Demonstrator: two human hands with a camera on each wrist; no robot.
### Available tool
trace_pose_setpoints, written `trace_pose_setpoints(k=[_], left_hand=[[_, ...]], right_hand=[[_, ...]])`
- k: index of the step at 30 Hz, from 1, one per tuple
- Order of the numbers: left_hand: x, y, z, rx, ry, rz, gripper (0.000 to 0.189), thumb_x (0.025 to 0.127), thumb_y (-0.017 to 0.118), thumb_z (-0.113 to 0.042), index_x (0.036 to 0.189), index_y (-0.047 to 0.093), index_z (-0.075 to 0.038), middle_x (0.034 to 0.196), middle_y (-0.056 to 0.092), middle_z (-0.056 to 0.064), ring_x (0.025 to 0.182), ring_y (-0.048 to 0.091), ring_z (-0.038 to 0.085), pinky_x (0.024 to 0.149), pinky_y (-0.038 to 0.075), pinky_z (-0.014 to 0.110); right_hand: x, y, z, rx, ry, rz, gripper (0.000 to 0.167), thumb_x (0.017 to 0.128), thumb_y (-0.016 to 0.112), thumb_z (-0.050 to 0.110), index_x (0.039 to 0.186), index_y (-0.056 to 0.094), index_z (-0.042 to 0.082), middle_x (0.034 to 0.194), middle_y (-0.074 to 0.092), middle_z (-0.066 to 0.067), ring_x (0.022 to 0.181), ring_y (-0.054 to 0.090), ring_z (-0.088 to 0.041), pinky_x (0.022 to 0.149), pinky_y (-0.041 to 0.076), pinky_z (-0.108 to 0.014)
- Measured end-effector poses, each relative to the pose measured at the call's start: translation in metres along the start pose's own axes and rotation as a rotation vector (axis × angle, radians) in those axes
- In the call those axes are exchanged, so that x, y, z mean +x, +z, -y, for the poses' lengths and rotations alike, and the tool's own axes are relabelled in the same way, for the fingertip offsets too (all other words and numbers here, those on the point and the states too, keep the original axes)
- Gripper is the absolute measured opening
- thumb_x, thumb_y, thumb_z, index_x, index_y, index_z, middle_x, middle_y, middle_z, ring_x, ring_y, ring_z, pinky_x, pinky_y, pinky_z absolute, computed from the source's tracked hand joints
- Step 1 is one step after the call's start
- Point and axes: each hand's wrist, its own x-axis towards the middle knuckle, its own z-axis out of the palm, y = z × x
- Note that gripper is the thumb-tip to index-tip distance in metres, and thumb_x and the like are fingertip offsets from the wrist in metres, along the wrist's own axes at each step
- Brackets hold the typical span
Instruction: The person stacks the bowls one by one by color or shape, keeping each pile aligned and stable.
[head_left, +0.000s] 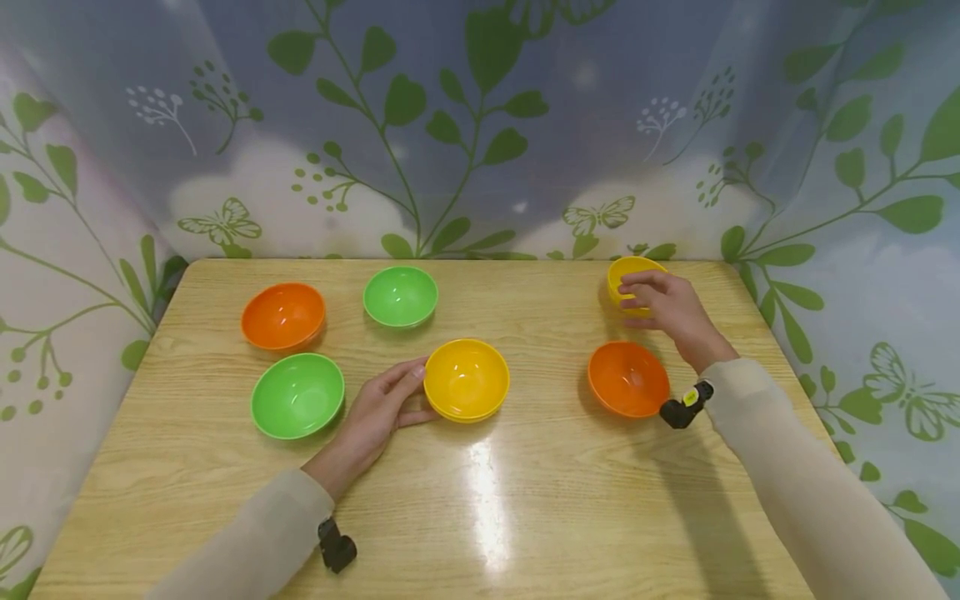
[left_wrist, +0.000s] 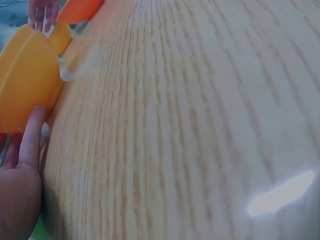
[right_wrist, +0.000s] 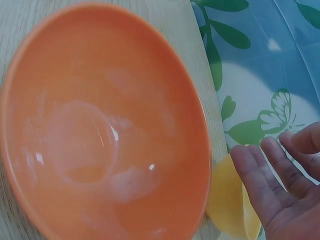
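Note:
Near the middle of the table, my left hand (head_left: 378, 408) holds a yellow bowl (head_left: 467, 379) by its left side, thumb at the rim and fingers along the outer wall. In the left wrist view this yellow bowl (left_wrist: 30, 80) shows a line running below its rim. At the back right, my right hand (head_left: 667, 312) reaches over another yellow bowl (head_left: 626, 271), its fingers extended and apart from each other. The right wrist view shows the fingers (right_wrist: 270, 200) beside that yellow bowl (right_wrist: 227, 200); whether they touch it I cannot tell. An orange bowl (head_left: 628, 379) sits in front of it.
On the left stand an orange bowl (head_left: 283, 317), a green bowl (head_left: 401, 297) behind, and another green bowl (head_left: 297, 396) beside my left forearm. The wooden table (head_left: 480, 508) ends at a patterned curtain (head_left: 480, 167) at the back and sides.

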Motion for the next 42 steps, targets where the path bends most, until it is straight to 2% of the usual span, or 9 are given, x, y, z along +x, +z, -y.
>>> trace_pose_setpoints(k=[3,9,18,28,36,42], left_hand=[[0.0,0.0,0.0,-0.003,-0.001,-0.006,0.049,0.116,0.057,-0.027,0.158,0.054,-0.003,0.161,0.055,0.02,0.122,0.074,0.023,0.099,0.068,0.042],[-0.001,0.001,-0.001,0.005,0.002,-0.004,0.048,0.116,0.057,-0.027,0.158,0.054,-0.003,0.163,0.054,0.017,0.124,0.073,0.022,0.099,0.068,0.042],[0.0,0.0,0.001,0.008,0.002,-0.001,0.049,0.116,0.057,-0.028,0.158,0.053,-0.003,0.163,0.054,0.017,0.125,0.073,0.025,0.099,0.068,0.043],[0.0,0.0,0.0,0.002,0.005,-0.001,0.048,0.115,0.058,-0.029,0.157,0.055,-0.004,0.162,0.055,0.015,0.119,0.075,0.023,0.098,0.068,0.042],[0.0,0.0,0.0,0.001,-0.006,-0.01,0.05,0.116,0.058,-0.029,0.158,0.053,-0.003,0.16,0.055,0.02,0.12,0.074,0.022,0.099,0.068,0.041],[0.002,0.0,0.001,-0.013,-0.003,-0.012,0.048,0.116,0.057,-0.026,0.157,0.054,-0.002,0.16,0.055,0.019,0.12,0.074,0.021,0.098,0.068,0.043]], right_hand=[[0.001,-0.002,-0.001,0.004,0.006,-0.006,0.053,0.118,0.045,0.034,0.16,0.046,0.001,0.159,0.05,-0.021,0.139,0.058,-0.036,0.108,0.064,-0.04],[0.004,-0.007,-0.005,-0.008,0.012,-0.027,0.054,0.119,0.043,0.035,0.161,0.045,0.002,0.161,0.05,-0.021,0.139,0.058,-0.035,0.108,0.064,-0.041],[0.006,-0.014,-0.012,-0.007,0.022,-0.069,0.054,0.118,0.043,0.036,0.161,0.046,0.002,0.159,0.051,-0.02,0.138,0.059,-0.035,0.103,0.067,-0.035],[0.004,-0.016,-0.015,-0.014,0.034,-0.11,0.053,0.118,0.042,0.036,0.159,0.048,0.002,0.157,0.051,-0.02,0.137,0.06,-0.034,0.109,0.064,-0.043],[0.006,-0.019,-0.017,-0.005,0.051,-0.161,0.052,0.118,0.042,0.034,0.157,0.049,0.0,0.155,0.054,-0.018,0.133,0.061,-0.029,0.1,0.067,-0.031],[0.007,-0.024,-0.022,0.019,0.052,-0.175,0.05,0.118,0.042,0.033,0.155,0.05,0.0,0.147,0.056,-0.012,0.128,0.062,-0.025,0.097,0.068,-0.03]])
